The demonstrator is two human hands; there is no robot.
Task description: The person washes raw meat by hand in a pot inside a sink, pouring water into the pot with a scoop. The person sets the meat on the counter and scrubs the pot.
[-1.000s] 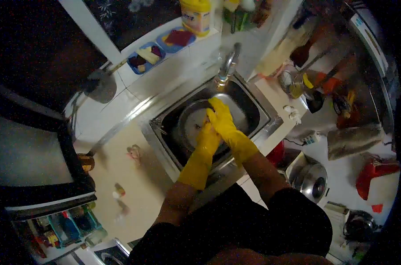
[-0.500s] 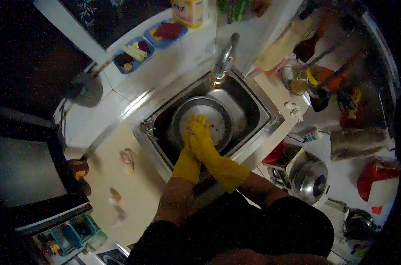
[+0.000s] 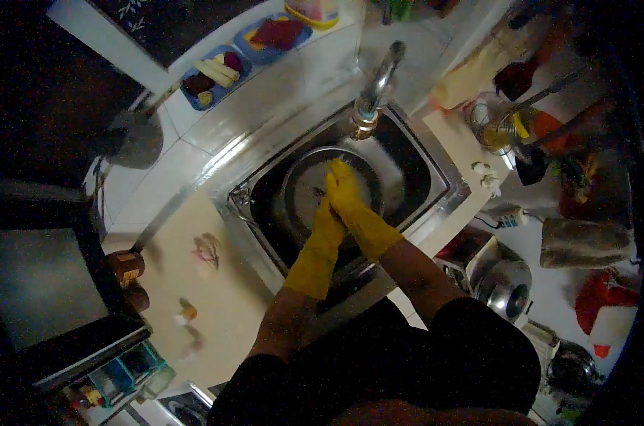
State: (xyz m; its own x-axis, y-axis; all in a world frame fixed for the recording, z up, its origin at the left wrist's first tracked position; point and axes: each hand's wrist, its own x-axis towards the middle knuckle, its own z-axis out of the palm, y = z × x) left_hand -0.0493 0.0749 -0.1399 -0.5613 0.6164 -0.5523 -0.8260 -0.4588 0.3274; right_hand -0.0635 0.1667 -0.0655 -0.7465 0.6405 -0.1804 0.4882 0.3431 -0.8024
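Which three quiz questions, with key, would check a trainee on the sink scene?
1. Multiple choice: the round metal basin is (a) behind, (b) inside, (c) left of the rectangular steel sink.
2. True or false: the curved chrome faucet stands on the side of the sink away from the person.
3. Fill in: the left hand and right hand wear long-cuffed rubber-like gloves coloured ____.

Key: 1 b; 2 true; 3 yellow.

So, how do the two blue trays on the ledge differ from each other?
The left tray holds several separate pieces, including pale sticks; the right tray holds mainly a dark red item. The right tray sits beside the container; the left tray is farther away. Both are blue.
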